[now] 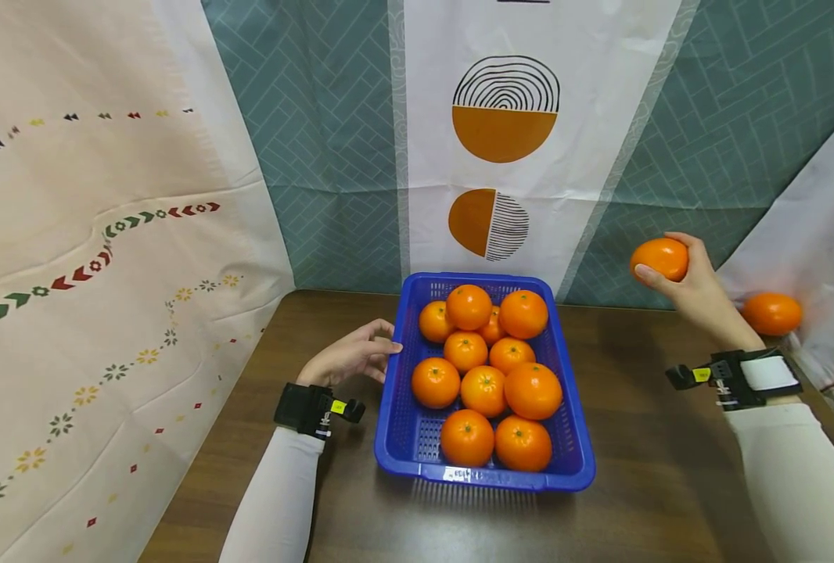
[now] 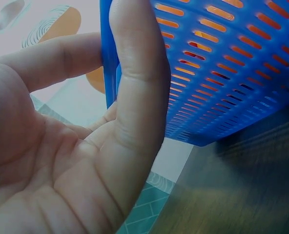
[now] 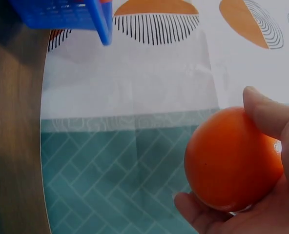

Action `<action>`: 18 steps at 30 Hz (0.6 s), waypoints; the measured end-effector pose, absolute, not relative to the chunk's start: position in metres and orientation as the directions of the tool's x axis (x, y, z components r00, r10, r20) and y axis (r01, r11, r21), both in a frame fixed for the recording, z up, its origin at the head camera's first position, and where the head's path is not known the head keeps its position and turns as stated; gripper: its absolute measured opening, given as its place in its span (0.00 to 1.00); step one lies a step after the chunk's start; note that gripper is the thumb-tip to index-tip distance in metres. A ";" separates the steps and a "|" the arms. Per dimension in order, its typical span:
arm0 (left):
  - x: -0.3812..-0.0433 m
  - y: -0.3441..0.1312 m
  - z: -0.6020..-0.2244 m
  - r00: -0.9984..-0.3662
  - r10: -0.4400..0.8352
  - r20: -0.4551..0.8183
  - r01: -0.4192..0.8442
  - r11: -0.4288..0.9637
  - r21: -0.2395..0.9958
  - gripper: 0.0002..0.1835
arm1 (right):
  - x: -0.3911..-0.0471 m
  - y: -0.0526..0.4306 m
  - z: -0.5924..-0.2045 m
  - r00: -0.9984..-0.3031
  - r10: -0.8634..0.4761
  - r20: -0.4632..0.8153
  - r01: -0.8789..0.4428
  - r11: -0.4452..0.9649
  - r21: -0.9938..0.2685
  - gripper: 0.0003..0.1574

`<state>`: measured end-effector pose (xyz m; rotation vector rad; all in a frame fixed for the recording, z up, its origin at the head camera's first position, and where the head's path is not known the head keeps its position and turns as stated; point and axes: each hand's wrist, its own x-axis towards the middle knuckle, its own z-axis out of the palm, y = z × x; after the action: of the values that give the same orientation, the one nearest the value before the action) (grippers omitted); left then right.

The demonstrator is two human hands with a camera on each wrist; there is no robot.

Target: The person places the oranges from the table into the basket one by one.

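A blue plastic basket (image 1: pixel 383 422) stands on the wooden table, holding several oranges (image 1: pixel 483 391). My left hand (image 1: pixel 350 356) is at the basket's left rim, its thumb and bent fingers gripping the edge. In the left wrist view, the thumb (image 2: pixel 139 83) lies along the slotted basket wall (image 2: pixel 222 68). Off to the right, my right hand (image 1: pixel 702 293) holds a single orange (image 1: pixel 659 258) above the table, thumb on one side and fingers round the other. The right wrist view shows this orange (image 3: pixel 232 161) up close against the patterned cloth.
Another orange (image 1: pixel 772 313) lies at the table's right edge, behind my right wrist. Patterned cloth (image 1: pixel 339 156) hangs along the back, with a cream cloth (image 1: pixel 107 274) on the left and a white one (image 1: pixel 832 234) on the right. The brown tabletop (image 1: pixel 635 469) extends around the basket.
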<state>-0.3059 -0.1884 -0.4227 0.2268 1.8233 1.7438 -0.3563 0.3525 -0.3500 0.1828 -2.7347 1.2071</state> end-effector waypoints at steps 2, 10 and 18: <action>-0.306 -0.188 -0.423 -0.806 0.511 -0.297 -0.275 0.121 0.954 0.17 | -0.356 0.347 -0.349 -0.981 -0.058 0.184 -0.175 0.666 -0.725 0.52; -0.306 -0.188 -0.423 -0.812 0.500 -0.302 -0.275 0.130 0.953 0.17 | -0.351 0.330 -0.342 -0.981 -0.114 0.156 -0.192 0.665 -0.722 0.52; -0.306 -0.188 -0.424 -0.812 0.504 -0.296 -0.272 0.121 0.955 0.17 | -0.351 0.318 -0.340 -0.979 -0.141 0.147 -0.204 0.666 -0.717 0.52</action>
<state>-0.3058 -0.1884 -0.4239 0.2240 1.8311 1.7494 -0.3512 0.3175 -0.3397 0.2901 -2.7955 1.2180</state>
